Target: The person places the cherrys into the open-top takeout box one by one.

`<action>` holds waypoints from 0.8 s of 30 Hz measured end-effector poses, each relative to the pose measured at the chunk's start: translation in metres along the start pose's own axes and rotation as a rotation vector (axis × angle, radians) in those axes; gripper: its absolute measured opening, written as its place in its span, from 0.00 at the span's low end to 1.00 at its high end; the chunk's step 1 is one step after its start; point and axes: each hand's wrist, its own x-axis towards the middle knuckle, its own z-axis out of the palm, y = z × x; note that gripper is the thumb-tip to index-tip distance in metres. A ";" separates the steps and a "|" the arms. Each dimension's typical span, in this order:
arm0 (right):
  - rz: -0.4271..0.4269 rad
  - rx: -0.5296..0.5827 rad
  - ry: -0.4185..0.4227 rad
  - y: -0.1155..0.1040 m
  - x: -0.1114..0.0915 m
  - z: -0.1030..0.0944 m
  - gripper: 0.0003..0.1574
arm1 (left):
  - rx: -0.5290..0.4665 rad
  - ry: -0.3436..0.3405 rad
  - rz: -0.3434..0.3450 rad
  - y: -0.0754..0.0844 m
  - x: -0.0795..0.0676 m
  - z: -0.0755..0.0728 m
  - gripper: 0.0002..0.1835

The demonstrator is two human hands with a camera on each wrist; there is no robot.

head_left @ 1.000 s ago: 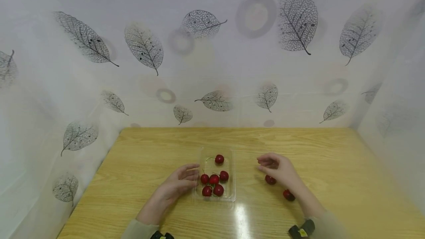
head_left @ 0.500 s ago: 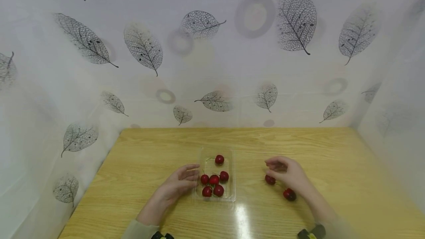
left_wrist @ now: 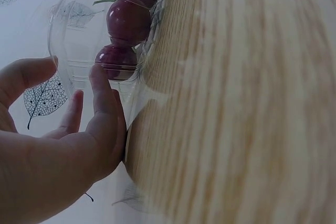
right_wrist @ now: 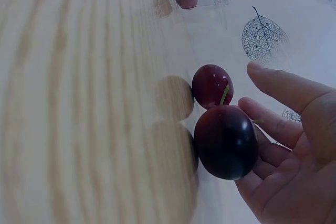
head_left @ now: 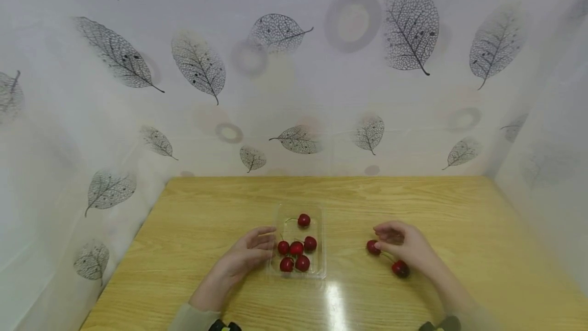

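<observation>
My left hand (head_left: 246,256) touches the left wall of a clear plastic box (head_left: 323,262) with its fingertips, thumb and fingers loosely parted. Several red cherries, one cherry (head_left: 303,220) apart at the back, lie inside; green stems show in the left wrist view. To the right, my right hand (head_left: 410,247) hovers low beside two loose cherries, its thumb tip overlapping the farther cherry (head_left: 373,247). The nearer, darker cherry (head_left: 400,269) lies just below the palm. From the right wrist, thumb and fingers (right_wrist: 273,124) stand apart behind both cherries, and nothing is gripped.
A wooden table (head_left: 220,198) carries everything, with a glossy light reflection (head_left: 335,305) near its front. White sheeting printed with leaves (head_left: 412,29) rises along the back and both sides. Bare wood lies between the box and the loose cherries.
My right hand has drawn right and slightly toward me, from above and left of the farther loose cherry to beside it, uncovering both cherries. The left hand and box stay put.
</observation>
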 end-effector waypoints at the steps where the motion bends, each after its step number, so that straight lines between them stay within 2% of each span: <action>1: 0.006 -0.006 -0.006 0.001 0.000 -0.001 0.25 | 0.000 0.002 -0.001 0.000 0.000 0.000 0.40; 5: 0.015 -0.035 -0.045 0.004 -0.002 -0.003 0.26 | 0.005 0.003 0.000 0.000 0.000 -0.001 0.40; 17: 0.012 -0.022 -0.131 0.007 -0.003 -0.003 0.30 | 0.000 -0.011 0.012 0.000 0.000 0.000 0.40; 24: 0.019 -0.046 -0.140 0.006 -0.003 -0.002 0.29 | -0.005 -0.022 0.011 0.000 0.000 0.000 0.40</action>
